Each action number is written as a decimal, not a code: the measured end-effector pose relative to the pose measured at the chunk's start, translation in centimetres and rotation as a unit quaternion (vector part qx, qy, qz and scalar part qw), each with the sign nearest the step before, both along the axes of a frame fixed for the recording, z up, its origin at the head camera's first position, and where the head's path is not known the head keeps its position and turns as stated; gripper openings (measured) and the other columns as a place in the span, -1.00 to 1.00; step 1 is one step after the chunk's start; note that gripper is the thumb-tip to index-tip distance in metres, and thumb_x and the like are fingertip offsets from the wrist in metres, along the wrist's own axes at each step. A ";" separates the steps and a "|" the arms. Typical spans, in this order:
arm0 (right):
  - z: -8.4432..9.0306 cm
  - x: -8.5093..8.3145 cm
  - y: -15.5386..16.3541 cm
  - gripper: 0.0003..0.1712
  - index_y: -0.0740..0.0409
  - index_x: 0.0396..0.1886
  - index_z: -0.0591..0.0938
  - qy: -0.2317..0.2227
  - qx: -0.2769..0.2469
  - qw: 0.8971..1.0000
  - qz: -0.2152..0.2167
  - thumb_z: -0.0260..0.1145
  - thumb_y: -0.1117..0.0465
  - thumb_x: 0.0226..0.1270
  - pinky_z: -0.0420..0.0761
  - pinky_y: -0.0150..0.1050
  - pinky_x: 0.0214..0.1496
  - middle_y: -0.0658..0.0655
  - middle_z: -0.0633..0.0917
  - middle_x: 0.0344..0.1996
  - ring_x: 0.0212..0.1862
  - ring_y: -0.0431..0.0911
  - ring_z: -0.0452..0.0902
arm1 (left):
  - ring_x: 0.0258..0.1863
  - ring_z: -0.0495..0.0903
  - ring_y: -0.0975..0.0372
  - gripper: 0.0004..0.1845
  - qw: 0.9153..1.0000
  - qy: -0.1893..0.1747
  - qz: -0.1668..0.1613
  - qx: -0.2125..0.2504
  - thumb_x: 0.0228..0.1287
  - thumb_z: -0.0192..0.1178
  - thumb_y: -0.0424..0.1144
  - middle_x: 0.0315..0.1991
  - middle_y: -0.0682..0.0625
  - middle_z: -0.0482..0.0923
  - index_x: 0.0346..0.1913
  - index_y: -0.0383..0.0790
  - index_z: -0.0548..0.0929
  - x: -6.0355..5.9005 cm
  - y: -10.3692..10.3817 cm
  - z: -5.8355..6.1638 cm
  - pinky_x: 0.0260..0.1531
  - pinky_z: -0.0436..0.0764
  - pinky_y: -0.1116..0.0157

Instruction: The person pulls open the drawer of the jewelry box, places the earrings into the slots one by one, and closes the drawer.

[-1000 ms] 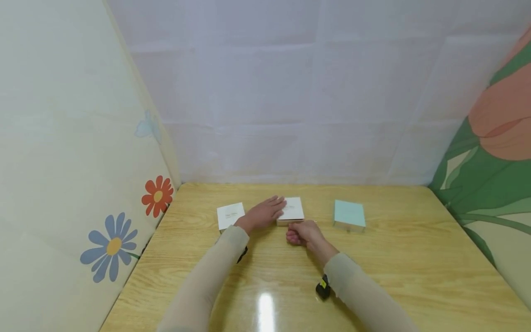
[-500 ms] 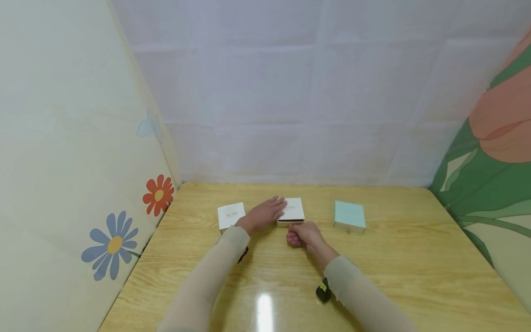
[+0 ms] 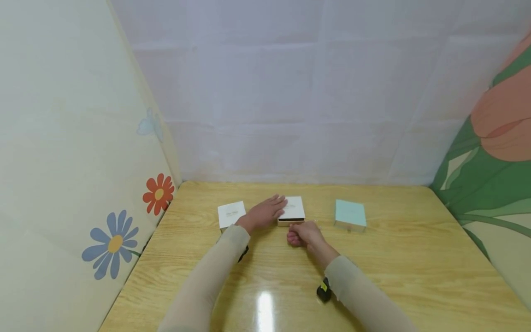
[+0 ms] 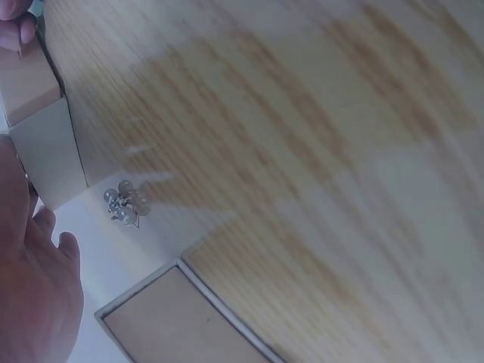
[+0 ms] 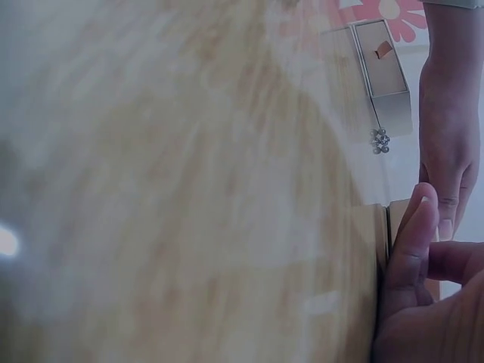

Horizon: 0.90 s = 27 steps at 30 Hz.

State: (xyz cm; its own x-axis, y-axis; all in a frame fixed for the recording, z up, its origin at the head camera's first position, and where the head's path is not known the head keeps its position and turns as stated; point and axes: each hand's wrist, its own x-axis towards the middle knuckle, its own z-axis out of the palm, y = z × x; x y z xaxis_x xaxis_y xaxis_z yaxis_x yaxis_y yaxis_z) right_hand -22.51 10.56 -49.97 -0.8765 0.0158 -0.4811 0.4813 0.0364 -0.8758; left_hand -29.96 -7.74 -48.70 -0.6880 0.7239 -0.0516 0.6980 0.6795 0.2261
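Note:
In the head view my left hand [image 3: 267,212] lies with straight fingers on the lid of the middle white box [image 3: 293,206]. My right hand [image 3: 306,234], fingers curled, is at that box's front. It pinches the small pull tab of the box's drawer [image 3: 287,223], and the fingers hide most of the tab. The drawer sticks out slightly, with a dark gap above its front. A pearl and silver jewelry piece [image 4: 125,203] lies beside the box in the left wrist view, and also appears as a small pearl cluster [image 5: 380,141] in the right wrist view.
Another white box [image 3: 231,213] stands left of my left hand; its beige front [image 4: 185,321] shows in the left wrist view. To the right is a pale turquoise box [image 3: 350,213]. All stand on a wooden table [image 3: 394,267] before a pale cloth backdrop [image 3: 290,92].
The drawer of the middle box has slid a little toward me, and the dark gap at its front has grown. My left hand has stayed in place on the lid.

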 end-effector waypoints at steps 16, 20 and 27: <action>-0.1 0.5 0.0 -0.79 0.52 -0.05 0.60 0.002 -0.027 1.000 -0.004 0.15 0.43 0.46 0.70 -0.39 -0.54 0.11 0.69 -0.61 -0.61 -0.22 0.64 | 0.62 -0.10 -0.01 -0.43 1.000 -0.008 0.003 -0.002 0.71 -0.32 -0.05 0.63 -0.11 -0.04 0.61 -0.20 0.07 0.0 0.0 0.1 0.60 -0.03 0.10; -0.1 0.6 0.0 -0.81 0.50 -0.11 0.62 0.001 -0.025 1.000 -0.004 0.15 0.43 0.46 0.70 -0.39 -0.53 0.11 0.69 -0.62 -0.61 -0.22 0.64 | 0.62 -0.09 -0.01 -0.43 1.000 -0.002 0.003 -0.001 0.71 -0.33 -0.05 0.63 -0.11 -0.03 0.61 -0.21 0.08 -0.1 0.0 -0.1 0.60 -0.02 0.10; -0.1 1.0 0.0 -0.80 0.47 -0.11 0.64 0.000 -0.008 1.000 0.000 0.16 0.40 0.47 0.71 -0.38 -0.50 0.12 0.71 -0.58 -0.58 -0.20 0.65 | 0.62 -0.10 -0.01 -0.42 1.000 0.000 0.005 -0.005 0.71 -0.34 -0.04 0.63 -0.11 -0.04 0.62 -0.19 0.06 0.0 0.0 0.0 0.60 -0.03 0.10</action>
